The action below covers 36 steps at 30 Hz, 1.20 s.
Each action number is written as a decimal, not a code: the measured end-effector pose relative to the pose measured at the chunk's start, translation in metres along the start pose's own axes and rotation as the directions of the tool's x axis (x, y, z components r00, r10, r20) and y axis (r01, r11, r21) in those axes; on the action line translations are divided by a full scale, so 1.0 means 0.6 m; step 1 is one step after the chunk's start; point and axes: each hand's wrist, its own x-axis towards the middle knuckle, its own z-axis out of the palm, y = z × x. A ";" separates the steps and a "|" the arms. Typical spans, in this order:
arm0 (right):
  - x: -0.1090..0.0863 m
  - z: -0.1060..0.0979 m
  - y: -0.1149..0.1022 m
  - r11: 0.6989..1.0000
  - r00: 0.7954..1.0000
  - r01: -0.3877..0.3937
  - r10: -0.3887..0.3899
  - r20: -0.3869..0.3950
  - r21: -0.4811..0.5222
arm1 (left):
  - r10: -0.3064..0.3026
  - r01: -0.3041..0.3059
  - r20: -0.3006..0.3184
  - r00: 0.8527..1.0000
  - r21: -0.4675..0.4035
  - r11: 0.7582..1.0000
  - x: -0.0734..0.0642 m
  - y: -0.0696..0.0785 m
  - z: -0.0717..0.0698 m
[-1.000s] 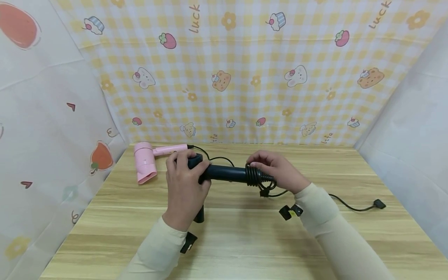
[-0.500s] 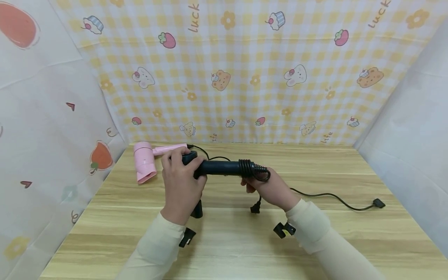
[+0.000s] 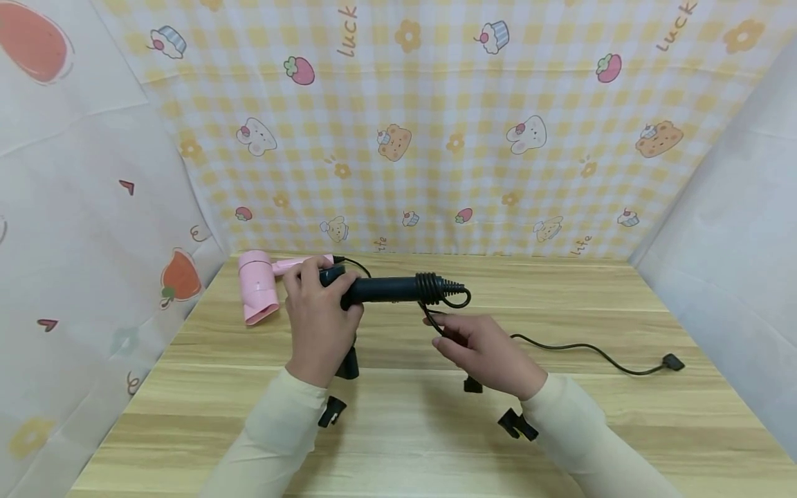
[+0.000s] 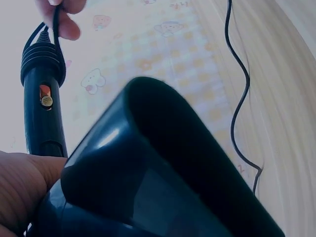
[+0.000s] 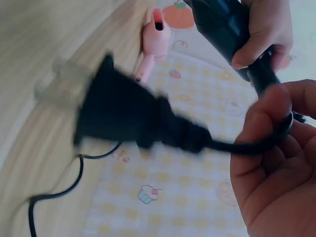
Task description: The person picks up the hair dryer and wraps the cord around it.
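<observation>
A dark hair dryer is held above the table in my left hand, which grips it around the barrel. Its handle points right, and a black cord is wound in several turns around the handle's end. My right hand pinches the loose end of this cord, below and right of the handle. The dryer's plug dangles from those fingers, blurred in the right wrist view. In the left wrist view, the dryer's wide nozzle fills the foreground.
A pink hair dryer lies at the back left of the wooden table. Its thin cord runs behind my hands to a black plug at the right. A checked cloth hangs behind the table.
My right hand has gone from the wound cord to below the handle, then drawn the loose cord end down and right. My left hand has shifted slightly up and left with the dryer.
</observation>
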 end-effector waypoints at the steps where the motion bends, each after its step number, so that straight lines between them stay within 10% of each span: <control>1: -0.001 0.000 -0.002 1.000 1.000 0.018 -0.018 -0.008 -0.015 | 0.002 -0.002 0.001 1.000 0.006 1.000 -0.001 0.000 0.001; 36: 0.029 -0.050 -0.039 0.891 0.926 0.239 -0.328 -0.185 -0.386 | 0.100 -0.100 0.006 0.995 0.078 0.992 -0.031 0.011 0.019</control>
